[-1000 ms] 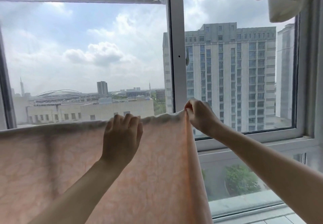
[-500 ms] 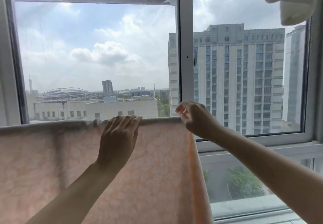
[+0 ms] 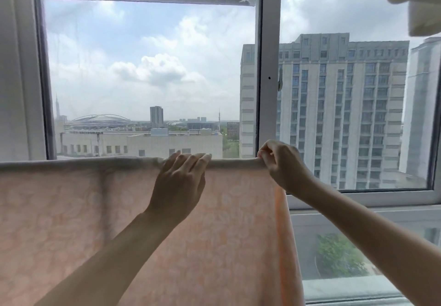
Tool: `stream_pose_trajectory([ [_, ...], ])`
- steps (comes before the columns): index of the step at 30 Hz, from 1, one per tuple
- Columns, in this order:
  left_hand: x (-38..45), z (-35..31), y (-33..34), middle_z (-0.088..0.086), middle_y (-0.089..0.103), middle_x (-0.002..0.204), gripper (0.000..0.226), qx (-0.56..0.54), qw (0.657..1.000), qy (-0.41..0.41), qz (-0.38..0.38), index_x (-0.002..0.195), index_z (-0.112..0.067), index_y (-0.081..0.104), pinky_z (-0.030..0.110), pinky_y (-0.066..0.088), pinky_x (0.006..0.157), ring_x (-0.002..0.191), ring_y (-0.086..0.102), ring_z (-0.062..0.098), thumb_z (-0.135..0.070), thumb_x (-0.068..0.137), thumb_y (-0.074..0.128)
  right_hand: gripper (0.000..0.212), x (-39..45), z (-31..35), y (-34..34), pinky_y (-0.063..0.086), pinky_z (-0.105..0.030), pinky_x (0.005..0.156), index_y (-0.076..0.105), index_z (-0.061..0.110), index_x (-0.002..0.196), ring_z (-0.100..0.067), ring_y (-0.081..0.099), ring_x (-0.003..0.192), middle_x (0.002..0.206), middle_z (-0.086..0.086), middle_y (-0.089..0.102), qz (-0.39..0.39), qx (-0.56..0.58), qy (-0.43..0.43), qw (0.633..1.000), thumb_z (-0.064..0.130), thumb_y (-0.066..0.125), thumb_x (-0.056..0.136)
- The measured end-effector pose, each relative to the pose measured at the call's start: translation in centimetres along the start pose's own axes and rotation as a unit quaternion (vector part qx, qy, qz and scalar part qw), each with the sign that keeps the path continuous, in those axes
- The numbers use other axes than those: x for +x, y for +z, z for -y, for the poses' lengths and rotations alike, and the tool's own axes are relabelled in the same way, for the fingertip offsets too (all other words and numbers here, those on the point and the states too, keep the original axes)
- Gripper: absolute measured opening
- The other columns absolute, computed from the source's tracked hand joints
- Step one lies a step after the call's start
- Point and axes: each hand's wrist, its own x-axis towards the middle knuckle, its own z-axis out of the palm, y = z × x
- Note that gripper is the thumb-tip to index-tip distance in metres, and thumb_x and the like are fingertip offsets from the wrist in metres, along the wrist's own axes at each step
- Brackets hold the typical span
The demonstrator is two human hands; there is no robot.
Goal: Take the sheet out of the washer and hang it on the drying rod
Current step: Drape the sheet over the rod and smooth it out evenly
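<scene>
Our left hand (image 3: pixel 177 187) lies flat, fingers straight, fingertips on the top fold of the sheet (image 3: pixel 214 246). Our right hand (image 3: pixel 280 164) pinches the fold at its right end. We see the peach patterned sheet draped over a horizontal line, hanging smooth before the window (image 3: pixel 260 66).

Pale peach patterned sheet (image 3: pixel 226 234) hangs draped over the rod, smooth.
</scene>
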Motion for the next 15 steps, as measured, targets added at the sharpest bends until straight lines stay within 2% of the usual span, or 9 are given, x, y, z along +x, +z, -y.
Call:
stream_pose_trajectory([
  [2, -0.6, 1.1, 0.0, 0.007, 0.070, 0.114, 0.030, 0.026, 1.000, -0.011, -0.004, 0.122, -0.009, 0.064, 0.045, 0.039, 0.108, 0.106, 0.064, 0.026, -0.014, 0.094, 0.054, 0.014, -0.4, -0.7, -0.1, 0.049, -0.016, 0.068, 0.061, 0.011, 0.090, -0.012, 0.060, 0.076, 0.084, -0.001, 0.063, 0.013, 0.031, 0.045, 0.998, 0.015, 0.050, 0.099],
  [5, -0.9, 1.3, -0.1, 0.009, 0.070, 0.112, 0.026, 0.030, 0.999, -0.041, -0.017, 0.120, -0.007, 0.066, 0.044, 0.038, 0.107, 0.106, 0.065, 0.029, -0.013, 0.096, 0.055, 0.020, -1.0, -1.6, -0.2, 0.057, -0.042, 0.075, 0.057, 0.014, 0.094, -0.029, 0.064, 0.081, 0.089, -0.011, 0.065, 0.105, 0.122, 0.136, 0.978, 0.027, 0.044, 0.101],
  [6, -0.9, 1.2, -0.1, 0.009, 0.071, 0.111, 0.026, 0.027, 0.998, -0.049, -0.019, 0.118, -0.007, 0.066, 0.044, 0.038, 0.106, 0.105, 0.065, 0.029, -0.012, 0.094, 0.058, 0.022, -1.4, -1.7, -0.2, 0.057, -0.044, 0.077, 0.058, 0.013, 0.097, -0.030, 0.064, 0.084, 0.091, -0.012, 0.066, 0.141, 0.137, 0.152, 0.969, 0.030, 0.045, 0.101],
  [8, -0.8, 1.0, 0.0, 0.009, 0.072, 0.107, 0.025, 0.018, 0.998, -0.054, -0.023, 0.115, -0.007, 0.068, 0.042, 0.043, 0.101, 0.102, 0.066, 0.029, -0.012, 0.091, 0.061, 0.021, -2.5, -1.9, 0.0, 0.057, -0.036, 0.074, 0.058, 0.009, 0.100, -0.023, 0.065, 0.085, 0.092, -0.008, 0.065, 0.188, 0.119, 0.141, 0.965, 0.030, 0.053, 0.098],
  [9, -0.6, 1.0, -0.1, 0.009, 0.073, 0.105, 0.024, 0.010, 0.998, -0.054, -0.024, 0.114, -0.007, 0.069, 0.041, 0.045, 0.098, 0.099, 0.067, 0.029, -0.012, 0.091, 0.062, 0.018, -3.1, -2.1, 0.0, 0.057, -0.033, 0.070, 0.058, 0.007, 0.095, -0.023, 0.065, 0.081, 0.088, -0.007, 0.065, 0.183, 0.083, 0.116, 0.973, 0.025, 0.056, 0.096],
  [11, -0.3, 1.2, -0.1, 0.007, 0.074, 0.103, 0.023, 0.000, 0.998, -0.053, -0.022, 0.112, -0.008, 0.070, 0.038, 0.049, 0.091, 0.095, 0.068, 0.028, -0.015, 0.092, 0.062, 0.020, -3.8, -2.9, -0.2, 0.053, -0.034, 0.061, 0.057, 0.005, 0.080, -0.026, 0.063, 0.070, 0.074, -0.009, 0.064, 0.104, 0.005, 0.082, 0.991, 0.019, 0.059, 0.094],
  [13, -0.1, 1.3, 0.0, 0.006, 0.074, 0.103, 0.023, -0.006, 0.998, -0.055, -0.015, 0.112, -0.009, 0.071, 0.038, 0.051, 0.087, 0.094, 0.068, 0.027, -0.017, 0.093, 0.062, 0.017, -4.1, -3.9, -1.0, 0.049, -0.025, 0.056, 0.060, 0.007, 0.079, -0.020, 0.062, 0.065, 0.070, -0.006, 0.064, 0.004, -0.002, 0.095, 0.995, 0.018, 0.064, 0.091],
  [15, -0.1, 1.2, 0.1, 0.006, 0.074, 0.104, 0.023, -0.017, 0.998, -0.058, -0.014, 0.112, -0.009, 0.071, 0.039, 0.051, 0.088, 0.095, 0.068, 0.026, -0.017, 0.092, 0.064, 0.016, -4.7, -4.5, -1.2, 0.047, -0.020, 0.055, 0.060, 0.010, 0.082, -0.015, 0.063, 0.064, 0.070, -0.001, 0.064, -0.019, -0.007, 0.099, 0.995, 0.023, 0.066, 0.090],
])
